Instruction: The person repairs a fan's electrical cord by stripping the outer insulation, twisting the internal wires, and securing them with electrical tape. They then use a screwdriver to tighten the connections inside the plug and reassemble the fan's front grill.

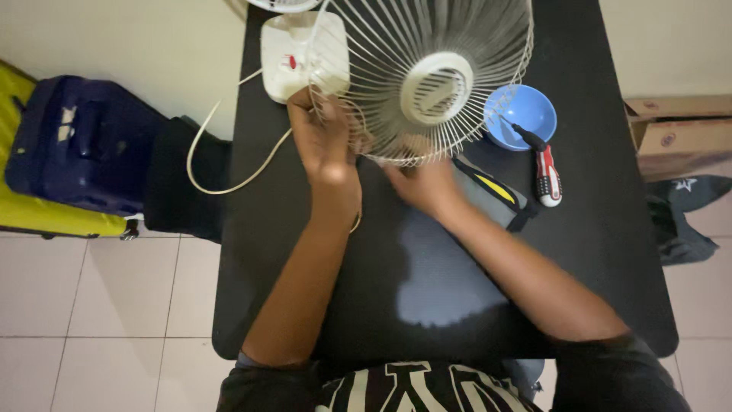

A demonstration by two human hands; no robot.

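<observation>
Gripping the rim of a white wire fan guard (427, 76) with both hands, a person is working over a black tabletop (602, 252), seen from above. The left hand (324, 137) is closing around the wires at the guard's near-left edge, just beside the fan's white base (293, 57); the right hand (423, 183) is reaching under the lower rim, its fingers partly hidden behind the wires, so how firmly it is holding cannot be told. The guard is sitting at the far middle of the tabletop, tilted toward the person. A blue bowl (526, 111) is resting just to the right, with a red-handled screwdriver (543, 172) propped across its rim, and a grey pouch with a yellow stripe (496, 194) is lying near the right wrist. A white power cord (217, 164) is looping off the left edge. A swinging guard could likely nudge the bowl or tip the screwdriver, and the dangling cord could snag and drag the base.
</observation>
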